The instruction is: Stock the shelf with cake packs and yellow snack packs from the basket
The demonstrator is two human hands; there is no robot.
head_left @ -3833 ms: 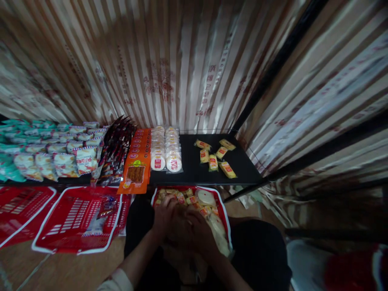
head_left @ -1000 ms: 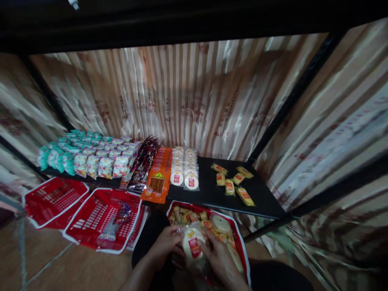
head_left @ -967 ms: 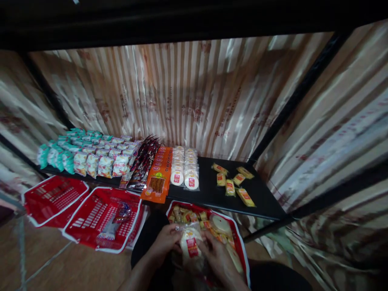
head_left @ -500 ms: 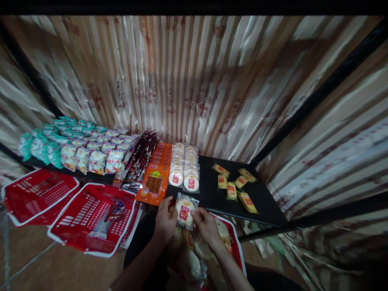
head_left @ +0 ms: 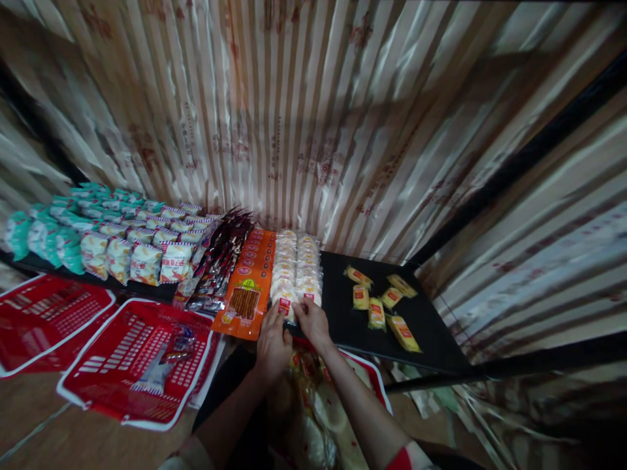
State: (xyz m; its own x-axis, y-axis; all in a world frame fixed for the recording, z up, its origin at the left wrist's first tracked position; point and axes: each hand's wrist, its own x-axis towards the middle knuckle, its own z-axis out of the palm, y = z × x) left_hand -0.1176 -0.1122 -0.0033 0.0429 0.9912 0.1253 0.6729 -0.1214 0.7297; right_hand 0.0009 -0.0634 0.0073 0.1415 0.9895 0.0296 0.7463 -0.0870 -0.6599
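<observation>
obscuring part of a white packet (head_left: 284, 304): left fingers (head_left: 272, 320), right fingers (head_left: 306, 310)

We are touching a white cracker pack (head_left: 283, 303) at the front of the black shelf (head_left: 337, 307) with the fingertips of our left hand (head_left: 273, 349) and right hand (head_left: 313, 324). An orange packet (head_left: 246, 284) is lying just beside it, and yellow packets (head_left: 376, 314) are lying scattered to the right. We are leaning our arms above a red basket (head_left: 381, 385); another basket (head_left: 113, 343) is sitting to our left. A striped curtain (head_left: 304, 124) is hanging behind.
</observation>
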